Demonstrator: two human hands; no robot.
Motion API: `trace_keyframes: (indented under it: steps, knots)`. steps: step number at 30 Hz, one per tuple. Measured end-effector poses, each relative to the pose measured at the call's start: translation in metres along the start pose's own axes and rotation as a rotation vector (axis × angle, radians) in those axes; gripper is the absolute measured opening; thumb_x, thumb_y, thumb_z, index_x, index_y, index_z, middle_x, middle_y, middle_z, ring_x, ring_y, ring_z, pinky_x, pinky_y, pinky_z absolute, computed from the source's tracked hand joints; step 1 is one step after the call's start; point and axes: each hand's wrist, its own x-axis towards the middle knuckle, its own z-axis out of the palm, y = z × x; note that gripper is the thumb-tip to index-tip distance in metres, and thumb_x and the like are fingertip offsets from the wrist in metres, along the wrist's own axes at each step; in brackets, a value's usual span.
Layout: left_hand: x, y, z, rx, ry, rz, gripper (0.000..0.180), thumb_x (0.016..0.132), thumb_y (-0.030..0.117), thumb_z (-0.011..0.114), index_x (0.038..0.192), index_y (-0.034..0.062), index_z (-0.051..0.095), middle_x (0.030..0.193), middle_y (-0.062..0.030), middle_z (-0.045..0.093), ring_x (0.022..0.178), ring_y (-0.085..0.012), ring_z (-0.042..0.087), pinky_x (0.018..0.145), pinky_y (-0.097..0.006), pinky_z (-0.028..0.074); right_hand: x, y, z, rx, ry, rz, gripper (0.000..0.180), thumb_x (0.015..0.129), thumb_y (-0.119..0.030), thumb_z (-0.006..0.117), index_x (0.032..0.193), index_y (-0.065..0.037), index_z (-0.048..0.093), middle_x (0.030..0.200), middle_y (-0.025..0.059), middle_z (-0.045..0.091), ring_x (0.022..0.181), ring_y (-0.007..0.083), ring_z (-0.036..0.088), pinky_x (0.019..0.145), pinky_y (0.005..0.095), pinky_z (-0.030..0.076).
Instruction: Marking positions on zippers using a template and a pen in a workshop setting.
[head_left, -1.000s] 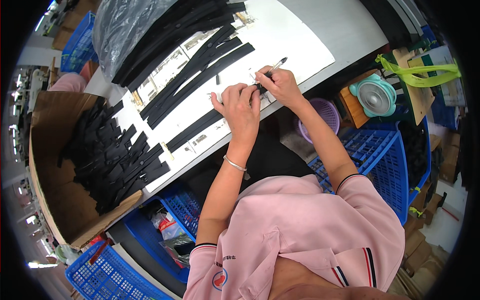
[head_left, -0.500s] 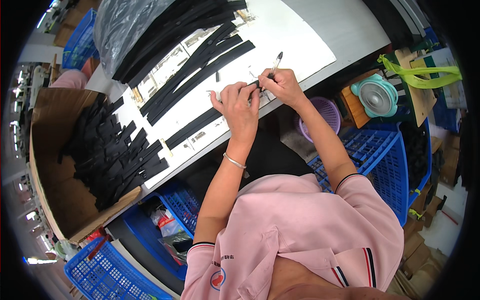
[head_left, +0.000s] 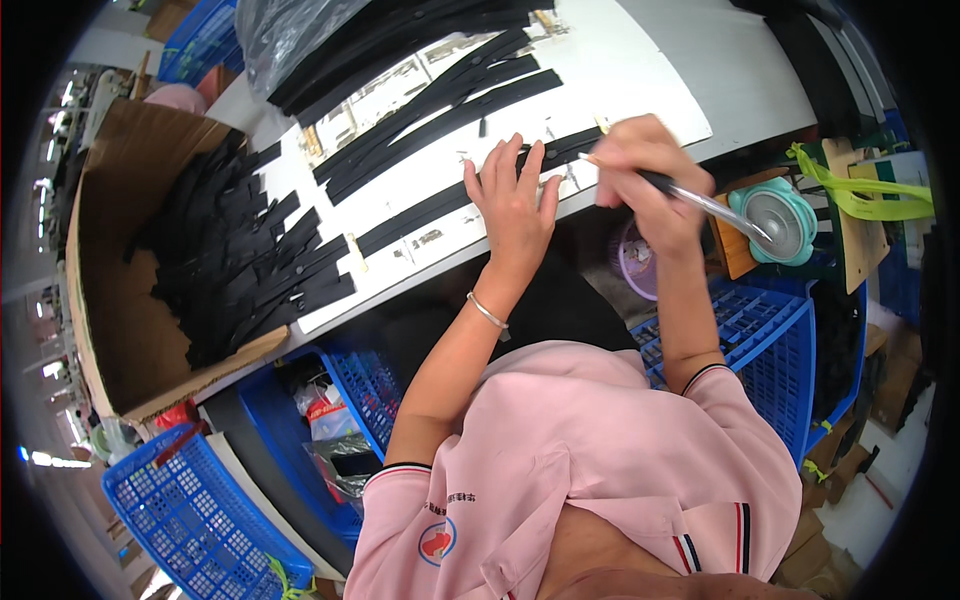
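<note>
A long black fabric strip (head_left: pixel 412 222) lies along the front of the white work board (head_left: pixel 655 75). My left hand (head_left: pixel 512 208) rests on it, fingers spread and stretched out. Just beyond the strip's right end, my right hand (head_left: pixel 655 185) is closed round a pen (head_left: pixel 722 212) with a clear barrel. The pen slants, its barrel pointing down to the right; motion blurs this hand. More black strips (head_left: pixel 440 125) lie in a loose row farther back on the board. A small dark scrap (head_left: pixel 483 128) sits between them and my left hand.
At left, a cardboard box (head_left: pixel 95 300) on its side spills black strips (head_left: pixel 235 250) onto the table. Clear plastic (head_left: pixel 285 45) and a thick black bundle (head_left: pixel 400 45) are at the back. Blue baskets (head_left: pixel 200 510) stand below; a turquoise fan (head_left: pixel 775 220) is at right.
My right hand has moved right, and the pen has swung from upright to slanting down right. My left hand's fingers, bent before, are now spread. The whole view has shifted slightly.
</note>
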Motion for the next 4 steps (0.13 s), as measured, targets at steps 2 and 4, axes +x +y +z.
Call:
trace_keyframes:
  steps: [2,4]
  knots:
    - [-0.01,0.003,-0.015,0.035,-0.047,-0.016,0.049,0.089,0.018,0.075,0.135,0.0047,0.063,0.145,-0.0161,0.051,0.14,-0.0348,0.042,0.118,-0.064,0.018,0.015,-0.044,0.007,-0.091,-0.02,-0.255,0.013,0.088,0.006,0.061,0.098,0.001,0.068,0.091,0.0119,0.062,0.061,0.013,0.057,0.056,0.0237,0.046]
    - [-0.021,0.008,-0.029,0.025,-0.133,-0.034,0.053,0.09,0.021,0.075,0.138,0.0037,0.06,0.151,-0.019,0.046,0.147,-0.0377,0.035,0.118,-0.066,0.015,0.016,-0.064,0.01,-0.135,-0.009,-0.364,0.01,0.087,0.006,0.061,0.095,0.001,0.066,0.09,0.0108,0.061,0.058,0.0128,0.056,0.054,0.0239,0.045]
